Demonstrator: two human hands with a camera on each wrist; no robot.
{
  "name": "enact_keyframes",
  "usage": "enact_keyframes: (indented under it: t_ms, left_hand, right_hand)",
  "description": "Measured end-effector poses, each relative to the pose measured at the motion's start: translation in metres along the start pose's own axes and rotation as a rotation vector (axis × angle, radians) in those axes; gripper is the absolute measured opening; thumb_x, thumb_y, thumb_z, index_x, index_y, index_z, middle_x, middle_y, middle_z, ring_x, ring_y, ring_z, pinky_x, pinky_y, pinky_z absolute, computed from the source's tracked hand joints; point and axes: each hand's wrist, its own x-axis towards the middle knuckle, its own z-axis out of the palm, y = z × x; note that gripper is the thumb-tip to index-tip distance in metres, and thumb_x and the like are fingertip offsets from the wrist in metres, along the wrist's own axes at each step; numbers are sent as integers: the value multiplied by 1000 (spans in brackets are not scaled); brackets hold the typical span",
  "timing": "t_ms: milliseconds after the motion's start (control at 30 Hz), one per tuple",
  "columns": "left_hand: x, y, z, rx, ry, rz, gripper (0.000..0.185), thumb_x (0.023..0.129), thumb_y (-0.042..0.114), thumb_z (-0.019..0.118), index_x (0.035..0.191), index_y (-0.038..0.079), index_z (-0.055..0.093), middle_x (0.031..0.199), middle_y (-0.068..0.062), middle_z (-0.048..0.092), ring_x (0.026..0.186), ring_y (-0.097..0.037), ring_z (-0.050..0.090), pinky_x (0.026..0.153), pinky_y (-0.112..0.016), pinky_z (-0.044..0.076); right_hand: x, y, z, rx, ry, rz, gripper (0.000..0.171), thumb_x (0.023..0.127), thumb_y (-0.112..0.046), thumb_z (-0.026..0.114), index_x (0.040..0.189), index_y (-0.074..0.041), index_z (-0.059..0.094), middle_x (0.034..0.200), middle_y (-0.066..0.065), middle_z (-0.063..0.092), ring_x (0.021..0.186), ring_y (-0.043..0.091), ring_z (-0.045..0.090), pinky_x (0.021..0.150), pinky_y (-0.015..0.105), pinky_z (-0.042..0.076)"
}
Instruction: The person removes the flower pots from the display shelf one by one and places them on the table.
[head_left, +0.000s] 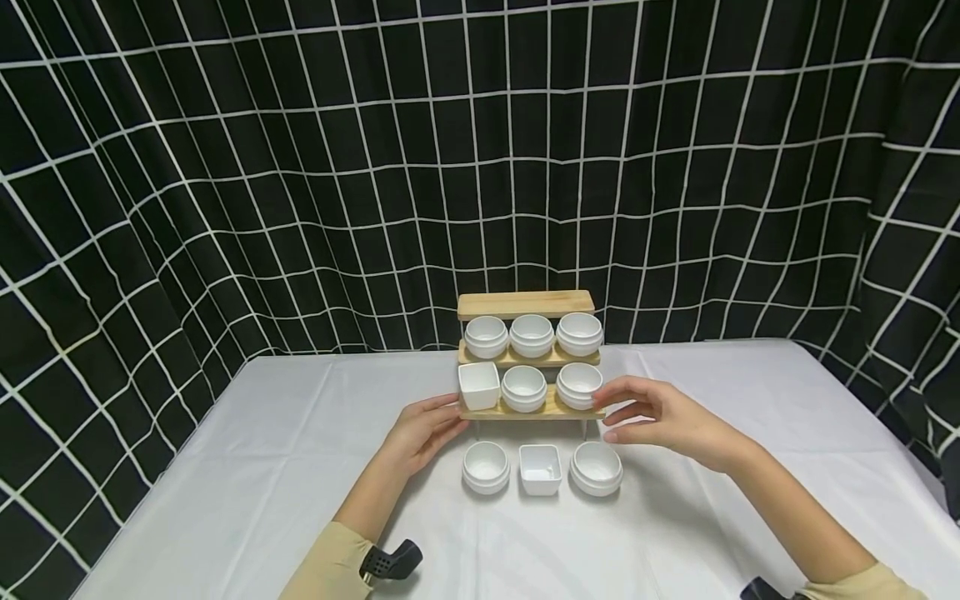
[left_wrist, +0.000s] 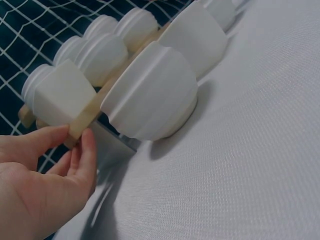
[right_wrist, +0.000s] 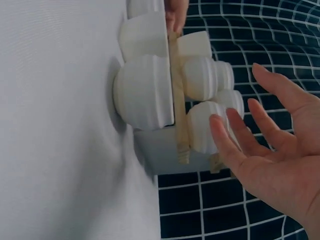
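Observation:
A three-tier wooden rack (head_left: pixel 525 305) stands at the middle of the table; its top shelf is bare. The middle shelf carries three round white bowls (head_left: pixel 532 335). The lower shelf carries a square white dish (head_left: pixel 478 384) and two round bowls (head_left: pixel 523 387). My left hand (head_left: pixel 454 417) lies on the cloth with straight fingers touching the lower shelf's left end (left_wrist: pixel 79 129). My right hand (head_left: pixel 609 412) hovers open, fingers spread, beside the shelf's right end and the rightmost round bowl (right_wrist: pixel 202 132). I cannot tell whether it touches the bowl.
In front of the rack, two round bowls (head_left: pixel 486 465) (head_left: pixel 596 467) and a square dish (head_left: pixel 540 468) sit in a row on the white tablecloth (head_left: pixel 262 467). A black curtain with a white grid (head_left: pixel 300 167) hangs close behind the rack and round the table's sides.

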Motion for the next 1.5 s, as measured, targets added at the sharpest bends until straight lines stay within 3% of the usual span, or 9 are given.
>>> enact_keyframes:
  t_ms: [367, 767, 1233, 1500]
  left_hand:
    - [0, 1, 0, -9, 0, -11, 45, 103, -10, 55, 146, -18, 47, 144, -38, 54, 113, -25, 70, 103, -30, 62]
    - [0, 0, 0, -5, -3, -16, 44, 103, -10, 55, 146, -17, 48, 144, -38, 54, 115, -26, 69, 105, -31, 62]
    - [-1, 2, 1, -12, -2, -17, 45, 103, -8, 56, 146, -18, 47, 144, -38, 54, 116, -27, 69, 107, -33, 61]
    - [-3, 1, 1, -10, -4, -9, 44, 104, -7, 56, 146, -18, 47, 143, -38, 55, 112, -24, 71, 107, -33, 61]
  right_hand:
    - [9, -14, -5, -34, 4, -11, 48, 96, -7, 76, 137, 8, 57, 137, 28, 59, 118, 33, 69, 97, 26, 64]
    - [20, -29, -8, -23, 17, -47, 50, 96, -2, 73, 139, 13, 53, 138, 31, 58, 114, 24, 71, 96, 26, 64]
    - [39, -50, -8, -55, 19, -57, 46, 95, -1, 73, 136, 12, 56, 136, 31, 59, 104, 14, 72, 93, 24, 64]
    - [50, -63, -7, -80, 31, -36, 48, 95, -5, 76, 137, 8, 58, 137, 28, 61, 114, 26, 71, 97, 22, 62]
